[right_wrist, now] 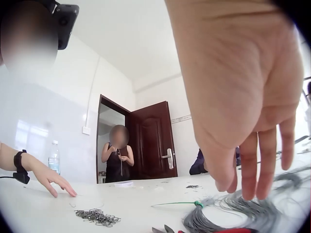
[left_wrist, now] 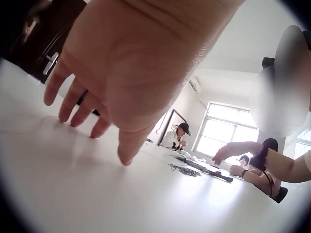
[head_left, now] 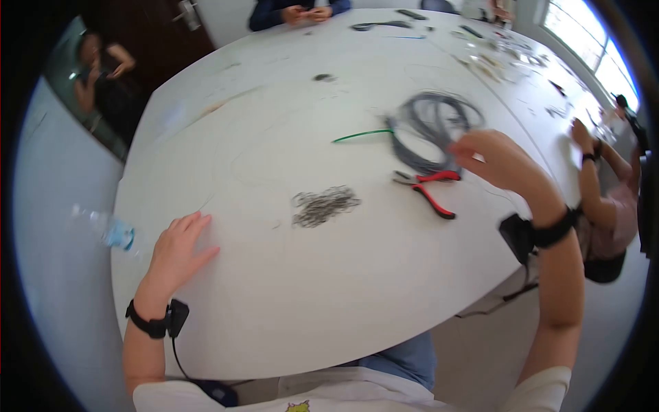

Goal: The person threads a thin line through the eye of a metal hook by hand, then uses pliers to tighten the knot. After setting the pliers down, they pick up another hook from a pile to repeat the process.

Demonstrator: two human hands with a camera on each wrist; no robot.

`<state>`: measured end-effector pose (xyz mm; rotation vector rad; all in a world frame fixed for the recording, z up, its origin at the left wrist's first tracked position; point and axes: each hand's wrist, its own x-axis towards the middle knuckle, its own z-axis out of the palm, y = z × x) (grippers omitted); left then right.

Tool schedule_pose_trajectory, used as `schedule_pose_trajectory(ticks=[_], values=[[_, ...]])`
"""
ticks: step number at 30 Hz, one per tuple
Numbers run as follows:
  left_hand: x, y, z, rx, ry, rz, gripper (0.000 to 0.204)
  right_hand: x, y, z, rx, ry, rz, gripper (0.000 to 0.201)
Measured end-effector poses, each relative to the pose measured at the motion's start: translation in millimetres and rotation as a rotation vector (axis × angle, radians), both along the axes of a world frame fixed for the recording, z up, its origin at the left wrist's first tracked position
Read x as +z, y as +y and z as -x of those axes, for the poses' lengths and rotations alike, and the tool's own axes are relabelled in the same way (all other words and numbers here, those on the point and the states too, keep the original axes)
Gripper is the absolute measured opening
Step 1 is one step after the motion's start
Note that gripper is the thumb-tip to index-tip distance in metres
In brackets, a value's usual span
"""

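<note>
On the white table (head_left: 274, 295), a grey wire coil (head_left: 407, 147) is lying by your hovering right hand (head_left: 504, 163), whether pinching I cannot tell; your left hand (head_left: 180, 250) is resting spread near a clear plastic bottle (right_wrist: 54, 160), blue label (head_left: 121, 235) unreadable.

On the table (head_left: 274, 295), wire bits (head_left: 325, 206) lie between the left hand (head_left: 177, 253) and right hand (head_left: 501, 161); pliers (head_left: 420, 184) and a coil (head_left: 405, 147) lie near the right.

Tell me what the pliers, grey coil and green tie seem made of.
Pliers: metal nose, from its dull grey shine; red-and-black handles look like smooth plastic or rubber. Grey coil: satiny bundled strands, wire or plastic, hard to tell. Green tie: probably smooth plastic, from its even bright colour.
</note>
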<state>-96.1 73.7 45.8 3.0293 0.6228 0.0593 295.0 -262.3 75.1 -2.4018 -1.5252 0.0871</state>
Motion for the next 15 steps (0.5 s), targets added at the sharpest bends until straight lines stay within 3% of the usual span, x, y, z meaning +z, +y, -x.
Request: schedule_pose_trajectory(ticks=[5, 8, 10, 11, 13, 15], values=[[19, -3, 14, 0.187, 0.013, -0.049, 0.031, -22, -5, 6, -0.014, 0.062, -0.143, 0.015], [17, -11, 0, 0.196, -0.147, 0.078, 0.018, -13, 12, 30, 0.001, 0.082, -0.171, 0.013], [8, -18, -17, -0.038, -0.229, 0.119, 0.012, -8, 19, 45, 0.046, 0.075, -0.201, 0.013], [4, -24, -28, -0.04, -0.23, 0.117, 0.012, -3, 23, 56, 0.061, 0.07, -0.186, 0.013], [-3, -34, -51, -0.217, -0.2, 0.132, 0.01, -1, 24, 68, 0.113, 0.069, -0.192, 0.013], [-7, -36, -73, -0.217, -0.182, 0.178, 0.01, 0, 21, 75, 0.118, 0.056, -0.186, 0.013]])
